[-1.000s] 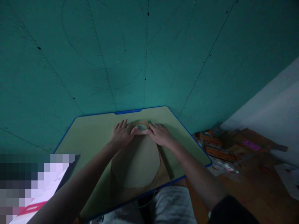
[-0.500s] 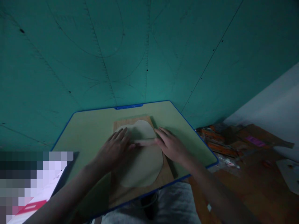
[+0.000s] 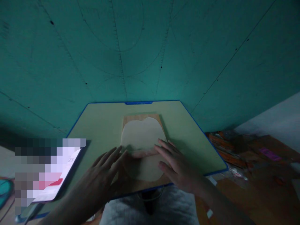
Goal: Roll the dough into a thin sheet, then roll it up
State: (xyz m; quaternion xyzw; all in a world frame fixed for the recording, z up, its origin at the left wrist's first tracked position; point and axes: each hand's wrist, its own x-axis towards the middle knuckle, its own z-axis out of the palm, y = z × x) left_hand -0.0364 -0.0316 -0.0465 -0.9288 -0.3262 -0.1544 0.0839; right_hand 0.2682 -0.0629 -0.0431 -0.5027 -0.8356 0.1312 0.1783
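Pale sheet (image 3: 142,132) spread thin and wide over most of wooden board (image 3: 128,118); outline uneven, wood bare at far corners; rod (image 3: 142,153) across sheet; left hand (image 3: 104,164), right hand (image 3: 174,165) at its ends, fingers extended, unclenched; finished thickness unclear.

A green wall (image 3: 150,47) is filling the upper view, showing faint pencilled curves, ruler-like tick marks and dark dots. A pale wall (image 3: 281,115) is meeting it on the right. The yellowish-green table (image 3: 103,122) with a blue rim is standing close to the green wall. Cardboard (image 3: 284,145) and orange-brown pieces (image 3: 222,143) are lying on the brown floor (image 3: 229,197) to the right. Dim light is leaving the corners shadowy.
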